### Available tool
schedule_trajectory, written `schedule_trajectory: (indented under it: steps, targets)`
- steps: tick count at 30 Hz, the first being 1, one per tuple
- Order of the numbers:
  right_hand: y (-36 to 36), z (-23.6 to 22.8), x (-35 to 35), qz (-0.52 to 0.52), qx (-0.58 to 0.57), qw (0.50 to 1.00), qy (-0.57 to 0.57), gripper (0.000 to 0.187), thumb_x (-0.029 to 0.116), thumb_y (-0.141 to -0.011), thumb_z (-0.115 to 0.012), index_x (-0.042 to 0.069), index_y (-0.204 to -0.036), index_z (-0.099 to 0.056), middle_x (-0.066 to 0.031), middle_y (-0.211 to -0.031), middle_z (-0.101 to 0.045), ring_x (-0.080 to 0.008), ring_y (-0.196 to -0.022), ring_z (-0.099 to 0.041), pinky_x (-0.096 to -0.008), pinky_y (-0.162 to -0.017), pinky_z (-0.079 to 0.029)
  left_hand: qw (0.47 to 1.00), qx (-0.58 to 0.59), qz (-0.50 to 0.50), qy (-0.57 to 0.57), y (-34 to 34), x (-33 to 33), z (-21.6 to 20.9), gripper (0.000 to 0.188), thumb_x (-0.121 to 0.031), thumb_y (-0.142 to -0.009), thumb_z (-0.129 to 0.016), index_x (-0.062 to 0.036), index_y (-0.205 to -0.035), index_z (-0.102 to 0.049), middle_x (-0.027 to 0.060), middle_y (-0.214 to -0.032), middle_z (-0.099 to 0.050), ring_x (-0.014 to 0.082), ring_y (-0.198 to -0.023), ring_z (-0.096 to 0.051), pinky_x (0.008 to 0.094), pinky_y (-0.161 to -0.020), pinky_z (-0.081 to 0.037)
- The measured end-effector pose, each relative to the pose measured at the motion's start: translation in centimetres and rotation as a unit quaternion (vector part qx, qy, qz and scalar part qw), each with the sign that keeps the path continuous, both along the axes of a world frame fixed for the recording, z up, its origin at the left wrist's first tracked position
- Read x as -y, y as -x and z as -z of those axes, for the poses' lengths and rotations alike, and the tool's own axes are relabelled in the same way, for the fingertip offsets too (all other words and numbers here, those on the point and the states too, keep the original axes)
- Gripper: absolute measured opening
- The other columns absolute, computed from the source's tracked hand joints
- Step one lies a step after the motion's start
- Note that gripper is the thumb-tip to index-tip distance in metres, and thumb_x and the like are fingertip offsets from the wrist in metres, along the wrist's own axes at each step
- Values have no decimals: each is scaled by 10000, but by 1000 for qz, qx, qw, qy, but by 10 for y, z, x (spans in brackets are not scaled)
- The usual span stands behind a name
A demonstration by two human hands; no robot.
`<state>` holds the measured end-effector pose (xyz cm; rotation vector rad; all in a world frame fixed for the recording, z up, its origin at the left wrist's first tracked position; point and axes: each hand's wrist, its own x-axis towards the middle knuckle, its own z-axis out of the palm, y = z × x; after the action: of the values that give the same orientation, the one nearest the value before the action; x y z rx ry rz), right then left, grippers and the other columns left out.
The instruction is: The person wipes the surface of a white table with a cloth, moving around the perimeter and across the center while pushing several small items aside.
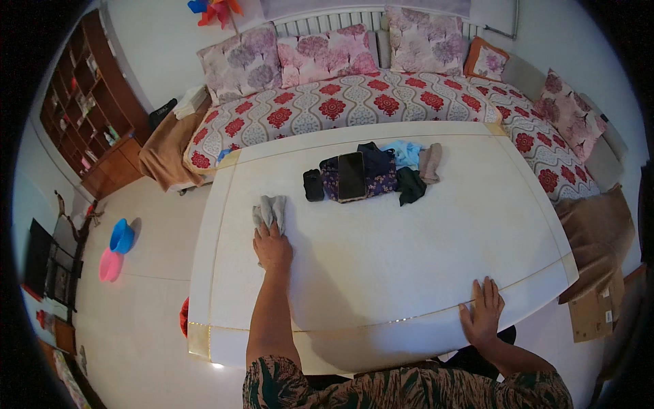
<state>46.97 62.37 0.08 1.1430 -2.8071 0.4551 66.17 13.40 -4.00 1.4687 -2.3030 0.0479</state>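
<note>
One grey cloth (270, 210) lies on the white surface (409, 273), directly beyond the left hand (272, 247), whose fingertips press flat on its near end. The hand lies open, palm down, gripping nothing. Cloth is folded double; long axis runs away from the person, far end pointing toward the sofa (354, 102). Right hand (482, 312) is well apart, fingers spread flat on the near edge. Left hand clearly nearer. Clothes pile (381, 174) sits farther back, to the right.
</note>
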Motion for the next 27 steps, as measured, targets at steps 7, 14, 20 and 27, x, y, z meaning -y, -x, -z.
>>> schedule_trajectory:
  steps: [7, 14, 20, 27]
  targets:
    - [-2, 4, 1, 8, 10, 1000, 2, 639, 313, -917, -575, -18, -1421, -365, -287, -1500, -236, -436, -1396, -194, -580, -1107, -142, 989, -15, 135, 54, -32, -84, 0, 438, -132, -791, -600, -27, -1216, -589, 261, -1352, -476, 447, -1232, -442, 520, -1042, -345]
    - [-2, 5, 1, 17, 4, 1000, -14, 668, 334, -918, -574, 2, -1444, -328, -268, -1504, -238, -417, -1398, -190, -560, -1119, -140, 939, 24, 337, -64, 6, -263, -15, 522, -101, -804, -579, -60, -1320, -511, 224, -1435, -387, 424, -1315, -361, 510, -1101, -277]
    - [0, 9, -2, 24, 15, 1000, 3, 642, 360, -924, -552, 24, -1438, -362, -257, -1511, -245, -407, -1409, -185, -530, -1113, -144, 937, -11, 333, -99, -12, -242, -25, 465, -78, -762, -593, -105, -1226, -589, 202, -1360, -484, 384, -1278, -427, 483, -1069, -330]
    - [-4, 4, 0, 15, 20, 1000, 4, 670, 367, -919, -565, 5, -1438, -344, -271, -1506, -226, -407, -1411, -166, -533, -1126, -130, 994, -64, -89, -5, -215, -59, 3, 433, -85, -737, -572, -81, -1166, -629, 163, -1054, -627, 345, -963, -601, 473, -868, -465]
